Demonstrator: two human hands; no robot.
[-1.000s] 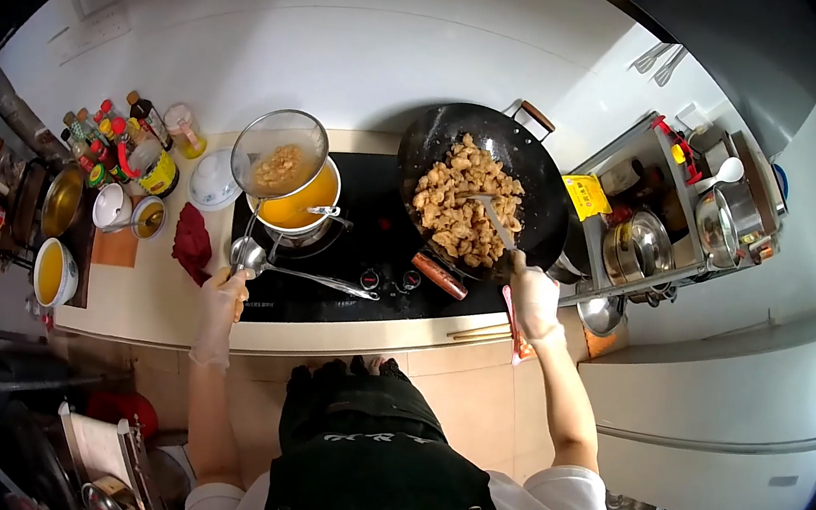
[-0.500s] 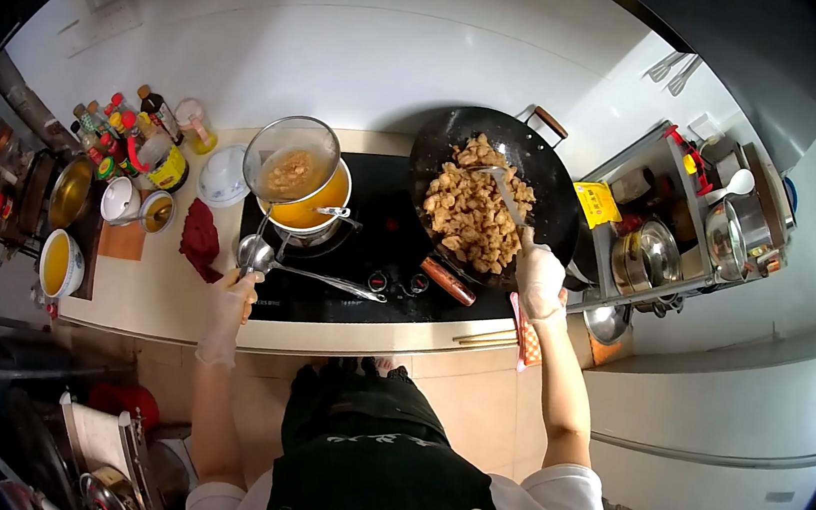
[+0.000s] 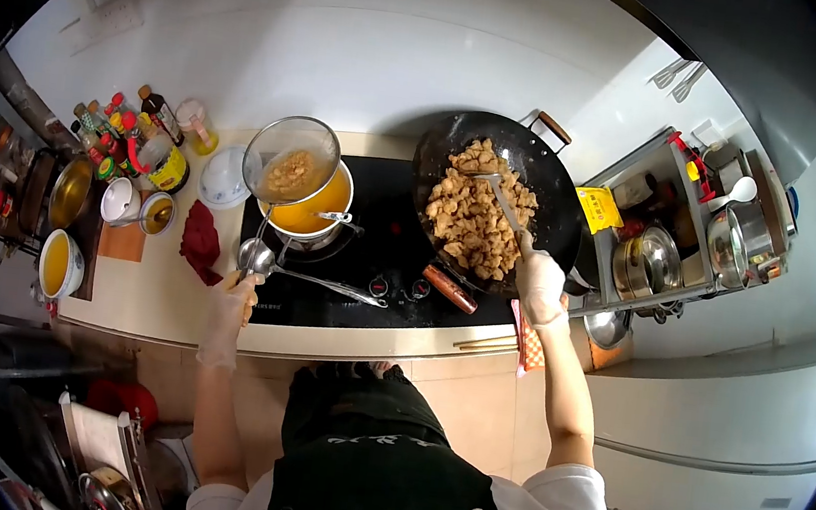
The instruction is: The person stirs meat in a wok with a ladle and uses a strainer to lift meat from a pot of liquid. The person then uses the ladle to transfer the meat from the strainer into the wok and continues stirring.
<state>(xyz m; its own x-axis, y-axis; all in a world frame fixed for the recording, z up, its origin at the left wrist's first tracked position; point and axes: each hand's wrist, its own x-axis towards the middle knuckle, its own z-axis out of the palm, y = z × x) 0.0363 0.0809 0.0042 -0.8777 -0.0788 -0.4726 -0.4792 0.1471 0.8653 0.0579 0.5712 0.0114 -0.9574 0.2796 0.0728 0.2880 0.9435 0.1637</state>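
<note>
My right hand (image 3: pixel 539 285) fingers are clamped on the spatula (image 3: pixel 496 203), blade among the pieces (image 3: pixel 467 223) in the wok (image 3: pixel 556 196). My left hand (image 3: pixel 234 301) fingers grip the strainer (image 3: pixel 290 156) handle, basket above the pot (image 3: pixel 302 235).

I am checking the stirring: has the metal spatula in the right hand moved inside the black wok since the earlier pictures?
Yes. The metal spatula blade has slid toward the far rim of the black wok, and the right hand followed.

Ladle (image 3: pixel 324 283) bars cooktop (image 3: pixel 384 220) front; pot (image 3: pixel 308 235), wok (image 3: pixel 557 204) crowd rear; bare gap between them.
</note>
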